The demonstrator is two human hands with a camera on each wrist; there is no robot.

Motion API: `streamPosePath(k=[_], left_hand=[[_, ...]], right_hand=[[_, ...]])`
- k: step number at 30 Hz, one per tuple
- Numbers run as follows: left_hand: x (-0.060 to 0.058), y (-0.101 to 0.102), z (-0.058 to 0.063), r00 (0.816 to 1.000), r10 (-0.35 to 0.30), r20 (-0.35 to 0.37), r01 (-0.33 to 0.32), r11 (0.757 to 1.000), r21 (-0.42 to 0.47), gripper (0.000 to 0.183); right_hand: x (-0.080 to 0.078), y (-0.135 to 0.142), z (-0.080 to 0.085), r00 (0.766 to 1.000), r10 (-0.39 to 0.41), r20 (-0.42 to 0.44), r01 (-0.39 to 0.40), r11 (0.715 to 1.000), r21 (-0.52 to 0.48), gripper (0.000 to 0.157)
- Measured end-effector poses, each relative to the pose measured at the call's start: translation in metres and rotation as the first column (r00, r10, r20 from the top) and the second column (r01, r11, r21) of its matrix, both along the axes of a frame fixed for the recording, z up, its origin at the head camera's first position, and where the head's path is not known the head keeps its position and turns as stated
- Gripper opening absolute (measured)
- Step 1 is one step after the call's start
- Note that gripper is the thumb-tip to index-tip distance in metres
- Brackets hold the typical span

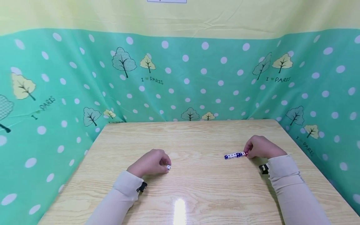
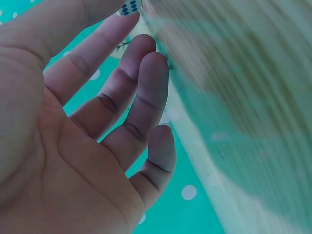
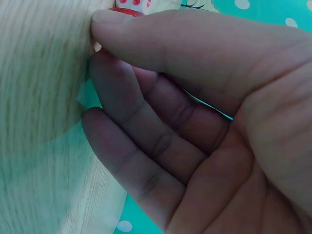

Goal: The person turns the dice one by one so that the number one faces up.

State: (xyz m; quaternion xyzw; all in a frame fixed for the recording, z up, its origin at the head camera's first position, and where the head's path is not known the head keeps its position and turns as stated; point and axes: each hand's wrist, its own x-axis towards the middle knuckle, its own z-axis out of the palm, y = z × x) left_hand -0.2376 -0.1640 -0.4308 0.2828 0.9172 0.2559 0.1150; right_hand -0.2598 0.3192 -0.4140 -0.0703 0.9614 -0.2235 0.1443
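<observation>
My left hand (image 1: 153,162) pinches a white die (image 1: 168,167) between thumb and index finger, just above the table. In the left wrist view the same die (image 2: 129,7), with blue pips, shows at the fingertips; the other fingers are loosely bent. On the right, a row of dice (image 1: 232,155), blue and white, lies in a line on the table. My right hand (image 1: 260,147) pinches a red die (image 1: 246,153) at the row's right end. Close by the right thumb, the right wrist view shows a white face with red pips (image 3: 131,4); the fingers hide the rest.
The light wooden table (image 1: 197,134) has its far edge against a green dotted curtain (image 1: 174,78), which also hangs along both sides. A bright light reflection lies on the table near the front. Small black devices (image 1: 142,187) are worn at both wrists.
</observation>
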Motion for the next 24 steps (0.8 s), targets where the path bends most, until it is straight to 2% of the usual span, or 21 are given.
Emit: streamPosePath(k=[6, 13, 20, 24], left_hand=[[-0.001, 0.004, 0.004, 0.999, -0.020, -0.025, 0.019, 0.999, -0.046, 0.014], [0.000, 0.006, 0.006, 0.996, -0.019, -0.091, 0.011, 0.996, -0.085, 0.014], [0.000, 0.005, 0.003, 0.995, -0.025, -0.096, 0.017, 0.996, -0.084, 0.012], [0.000, 0.006, 0.002, 0.993, -0.039, -0.110, 0.030, 0.996, -0.083, 0.011]], right_hand=[[0.000, -0.002, 0.002, 1.000, -0.005, 0.009, 0.005, 1.000, 0.001, 0.013], [-0.001, -0.002, 0.002, 1.000, -0.007, 0.010, 0.007, 1.000, -0.012, 0.013], [-0.002, 0.007, -0.006, 0.998, -0.036, 0.051, 0.041, 0.995, -0.087, 0.014], [-0.004, 0.016, -0.013, 0.999, -0.011, 0.045, 0.017, 0.991, -0.135, 0.015]])
